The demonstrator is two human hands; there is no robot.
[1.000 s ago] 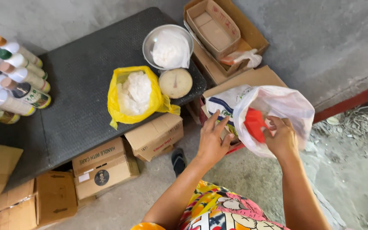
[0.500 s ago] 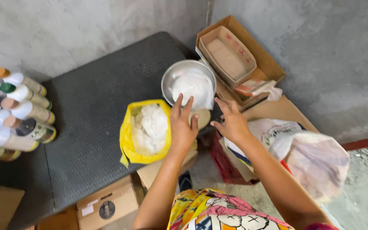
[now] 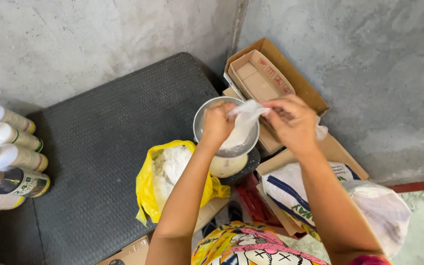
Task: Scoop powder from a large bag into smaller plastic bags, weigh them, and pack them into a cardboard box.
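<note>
From the head camera, both hands are now over the metal bowl (image 3: 202, 128) at the far right of the dark table (image 3: 99, 147) — a moment ago they were only reaching there. The left hand (image 3: 218, 122) and right hand (image 3: 293, 120) each pinch the rim of a small clear bag (image 3: 244, 118), pulling it open above the bowl. So the work has moved from the big white bag (image 3: 379, 211), near right, to this small one. The yellow bag (image 3: 145, 184) of white powder sits just left.
</note>
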